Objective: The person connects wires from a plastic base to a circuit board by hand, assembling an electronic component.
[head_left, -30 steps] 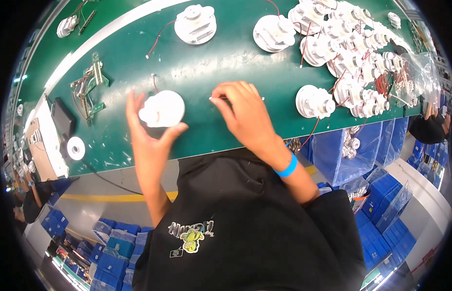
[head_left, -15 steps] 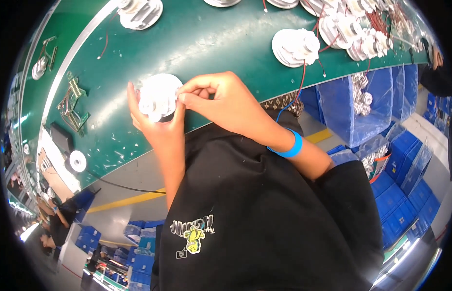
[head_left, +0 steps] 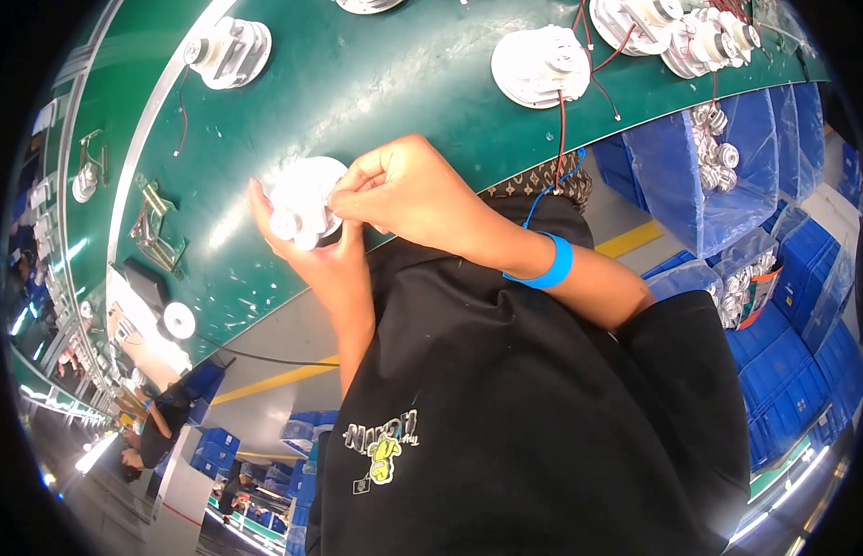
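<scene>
A white round plastic assembly (head_left: 310,185), with a raised knob-like part on it, rests in my left hand (head_left: 328,274). The fingers of that hand curve up its left side and the palm is beneath it, over the near edge of the green bench. My right hand (head_left: 401,190) reaches in from the right, its thumb and fingertips pinched together at the assembly's right rim. Whatever is between those fingertips is too small or hidden to make out. A blue band (head_left: 552,261) circles my right wrist.
Similar white assemblies with dark red wires stand at far left (head_left: 229,53) and far right (head_left: 541,67) of the green bench (head_left: 404,83). A metal fixture (head_left: 156,227) and a white disc (head_left: 179,320) lie left. Blue bins (head_left: 700,199) line the right side.
The whole view has shifted, so the bench items sit at different places in the picture. My left hand still holds the assembly, and my right fingertips stay pinched at its rim.
</scene>
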### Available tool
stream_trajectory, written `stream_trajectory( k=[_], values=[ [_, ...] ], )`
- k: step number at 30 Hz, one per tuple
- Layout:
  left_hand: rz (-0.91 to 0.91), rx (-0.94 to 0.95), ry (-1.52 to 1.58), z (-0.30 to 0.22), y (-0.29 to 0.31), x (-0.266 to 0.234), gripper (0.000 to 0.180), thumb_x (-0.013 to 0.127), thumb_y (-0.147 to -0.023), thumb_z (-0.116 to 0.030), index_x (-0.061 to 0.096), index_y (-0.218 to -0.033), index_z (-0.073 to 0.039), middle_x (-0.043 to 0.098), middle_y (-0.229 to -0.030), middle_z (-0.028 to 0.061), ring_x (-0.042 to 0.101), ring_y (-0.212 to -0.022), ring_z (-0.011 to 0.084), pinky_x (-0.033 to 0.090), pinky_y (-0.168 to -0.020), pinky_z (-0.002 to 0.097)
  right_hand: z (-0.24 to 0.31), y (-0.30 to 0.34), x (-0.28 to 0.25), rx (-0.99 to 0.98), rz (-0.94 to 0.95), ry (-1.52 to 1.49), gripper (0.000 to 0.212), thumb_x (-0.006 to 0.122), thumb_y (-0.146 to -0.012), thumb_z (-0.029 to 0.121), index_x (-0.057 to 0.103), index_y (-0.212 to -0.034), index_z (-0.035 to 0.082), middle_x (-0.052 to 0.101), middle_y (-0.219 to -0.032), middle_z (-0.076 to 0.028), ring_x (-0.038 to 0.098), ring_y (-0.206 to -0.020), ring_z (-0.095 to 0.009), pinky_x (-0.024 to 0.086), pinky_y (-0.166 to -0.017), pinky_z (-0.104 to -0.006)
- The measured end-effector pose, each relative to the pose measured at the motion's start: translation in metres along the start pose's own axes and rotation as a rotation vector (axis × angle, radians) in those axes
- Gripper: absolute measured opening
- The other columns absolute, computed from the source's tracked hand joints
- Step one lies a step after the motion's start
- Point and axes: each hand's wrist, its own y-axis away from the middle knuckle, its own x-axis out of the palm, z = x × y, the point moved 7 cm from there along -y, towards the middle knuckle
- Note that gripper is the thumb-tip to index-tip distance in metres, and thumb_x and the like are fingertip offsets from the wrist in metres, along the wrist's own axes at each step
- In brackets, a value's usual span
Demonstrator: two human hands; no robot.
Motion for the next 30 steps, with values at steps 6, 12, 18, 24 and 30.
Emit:
stream_trajectory(
  k=[6, 12, 18, 24, 30],
  values=[
    [-0.047, -0.052, 0.082, 0.000, 0.002, 0.002, 0.093, 0.081, -0.067, -0.008, 0.030, -0.145, -0.002, 0.037, -0.141, 0.0192, 0.039, -0.129, 0.0345, 0.030, -0.108, 0.0428, 0.013, -0.001, 0.005, -0.018, 0.016, 0.051, 0.018, 0.067, -0.074, 0.009, 0.068, -0.078, -0.009, 0.063, -0.062, -0.006, 0.055, -0.060, -0.005, 0.042, -0.050, -0.0241],
    [0.068, -0.060, -0.045, -0.006, -0.015, -0.006, 0.098, 0.083, -0.066, -0.013, 0.027, -0.145, 0.001, 0.048, -0.135, 0.0183, 0.043, -0.127, 0.0332, 0.015, -0.115, 0.0497, 0.025, 0.001, -0.002, 0.106, 0.001, 0.199, 0.015, 0.066, -0.084, 0.008, 0.067, -0.087, -0.006, 0.067, -0.073, -0.007, 0.060, -0.063, -0.008, 0.047, -0.056, -0.0225],
    [0.066, -0.370, 0.096, 0.058, -0.060, -0.132, 0.037, 0.063, -0.089, -0.011, 0.058, -0.125, -0.002, 0.069, -0.104, 0.0085, 0.063, -0.092, 0.0139, 0.049, -0.079, 0.0280, 0.076, 0.021, -0.015, -0.090, -0.307, 0.806, 0.018, 0.065, -0.088, 0.012, 0.061, -0.087, -0.005, 0.069, -0.076, -0.014, 0.068, -0.069, -0.015, 0.050, -0.061, -0.0267],
    [-0.242, -0.218, -0.687, 0.135, -0.084, -0.196, 0.036, 0.066, -0.088, -0.020, 0.060, -0.124, -0.012, 0.046, -0.135, 0.0119, 0.059, -0.091, 0.0257, 0.050, -0.077, 0.0342, 0.133, -0.004, 0.051, -0.467, -0.190, 1.365, 0.030, 0.072, -0.078, 0.011, 0.062, -0.105, 0.001, 0.066, -0.103, -0.013, 0.062, -0.101, -0.028, 0.046, -0.089, -0.0385],
    [-0.414, 0.019, -0.684, 0.136, -0.083, -0.213, 0.027, 0.063, -0.089, -0.009, 0.064, -0.116, -0.008, 0.055, -0.128, 0.0110, 0.065, -0.088, 0.0226, 0.052, -0.070, 0.0303, 0.102, -0.032, 0.086, -0.458, 0.306, 1.572, 0.030, 0.071, -0.072, 0.006, 0.064, -0.101, 0.003, 0.065, -0.095, -0.011, 0.060, -0.096, -0.030, 0.041, -0.100, -0.0444]
  ],
)
